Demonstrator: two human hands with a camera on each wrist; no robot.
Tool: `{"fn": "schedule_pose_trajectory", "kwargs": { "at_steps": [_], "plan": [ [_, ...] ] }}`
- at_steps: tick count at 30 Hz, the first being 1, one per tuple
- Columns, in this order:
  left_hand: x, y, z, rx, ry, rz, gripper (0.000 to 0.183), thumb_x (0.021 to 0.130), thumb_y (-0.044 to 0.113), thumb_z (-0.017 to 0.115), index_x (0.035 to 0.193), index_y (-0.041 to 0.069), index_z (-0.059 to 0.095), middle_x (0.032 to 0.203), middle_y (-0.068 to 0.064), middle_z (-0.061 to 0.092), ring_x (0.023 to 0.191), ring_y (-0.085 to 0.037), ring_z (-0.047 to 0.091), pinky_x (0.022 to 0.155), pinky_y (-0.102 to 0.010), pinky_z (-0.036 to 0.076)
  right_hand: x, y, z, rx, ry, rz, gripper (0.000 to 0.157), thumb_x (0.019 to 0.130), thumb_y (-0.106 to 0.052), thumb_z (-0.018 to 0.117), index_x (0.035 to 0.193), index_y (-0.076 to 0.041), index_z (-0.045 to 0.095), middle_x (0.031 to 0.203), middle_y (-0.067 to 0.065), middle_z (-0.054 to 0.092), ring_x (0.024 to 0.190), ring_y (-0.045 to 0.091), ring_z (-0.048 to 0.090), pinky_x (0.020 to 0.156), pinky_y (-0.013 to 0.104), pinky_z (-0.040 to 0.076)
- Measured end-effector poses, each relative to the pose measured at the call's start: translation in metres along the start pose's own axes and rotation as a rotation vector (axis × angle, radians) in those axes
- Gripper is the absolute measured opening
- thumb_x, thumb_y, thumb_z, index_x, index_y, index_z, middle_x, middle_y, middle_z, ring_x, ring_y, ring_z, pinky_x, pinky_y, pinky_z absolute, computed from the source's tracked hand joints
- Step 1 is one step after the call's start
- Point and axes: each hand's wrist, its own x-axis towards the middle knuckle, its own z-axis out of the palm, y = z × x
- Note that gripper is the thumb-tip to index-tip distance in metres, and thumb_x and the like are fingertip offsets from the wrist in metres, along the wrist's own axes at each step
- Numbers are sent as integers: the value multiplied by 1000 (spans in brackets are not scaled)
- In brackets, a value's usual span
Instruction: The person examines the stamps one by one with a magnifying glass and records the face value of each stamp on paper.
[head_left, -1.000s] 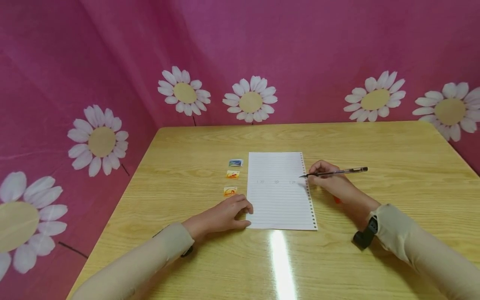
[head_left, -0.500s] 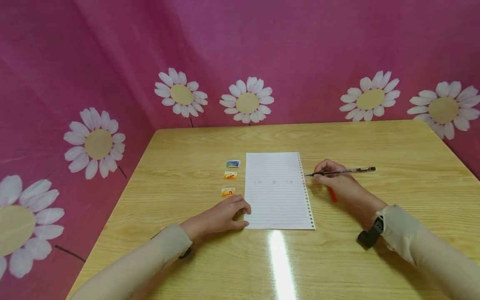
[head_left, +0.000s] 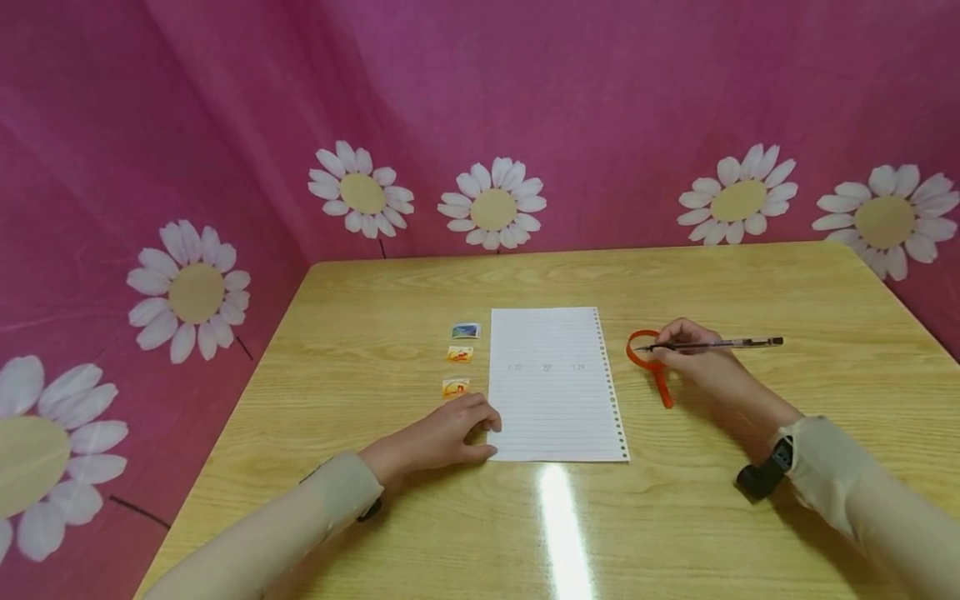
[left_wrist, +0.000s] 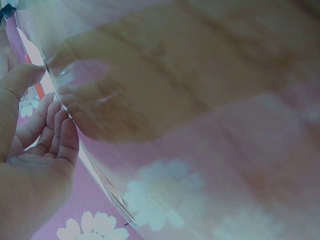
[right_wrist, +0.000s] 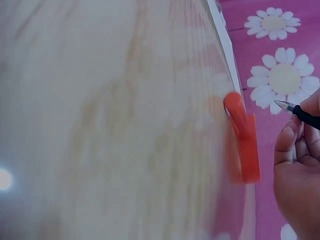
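My right hand pinches a pen with a clear barrel, its tip pointing left. The pen tip shows bare in the right wrist view. Under the pen and fingers lies a red magnifying glass, its round frame partly overlapped by the hand. A lined sheet of paper with punched holes along its right side bears three small handwritten numbers. My left hand rests at the sheet's lower left edge, fingers loosely bent and touching the surface. Just beyond it is a yellow stamp.
Above that stamp lie another yellow stamp and a blue one, in a column left of the sheet. The wooden table reflects light near its front. A pink flowered cloth hangs behind and to the left.
My right hand has moved right with the pen, off the sheet and over the magnifying glass, uncovering most of it. My left hand stays at the sheet's edge.
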Motion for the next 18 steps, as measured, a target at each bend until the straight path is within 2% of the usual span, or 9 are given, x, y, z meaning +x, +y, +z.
{"fn": "schedule_pose_trajectory", "kwargs": {
  "at_steps": [8, 13, 18],
  "plan": [
    [-1, -1, 1, -4, 13, 8, 22, 91, 24, 69, 107, 10, 63, 105, 0, 58, 94, -11, 48, 88, -26, 44, -4, 7, -16, 37, -8, -36, 6, 95, -5, 61, 96, -10, 58, 86, -14, 66, 79, 2, 62, 67, 19, 48],
    [0, -1, 1, -9, 12, 8, 22, 91, 24, 69, 108, 11, 63, 105, 0, 58, 94, -11, 49, 88, -27, 45, -7, 9, -23, 0, 21, -20, 6, 95, -8, 62, 97, -12, 57, 85, -15, 64, 76, -2, 57, 64, 19, 44],
    [0, -1, 0, 2, 8, 14, 22, 91, 24, 69, 108, 10, 63, 105, 0, 58, 92, -11, 47, 86, -25, 44, -10, 13, -29, 6, 61, -17, 8, 93, -5, 63, 96, -11, 59, 83, -15, 63, 74, -2, 56, 62, 19, 43]
  ]
}}
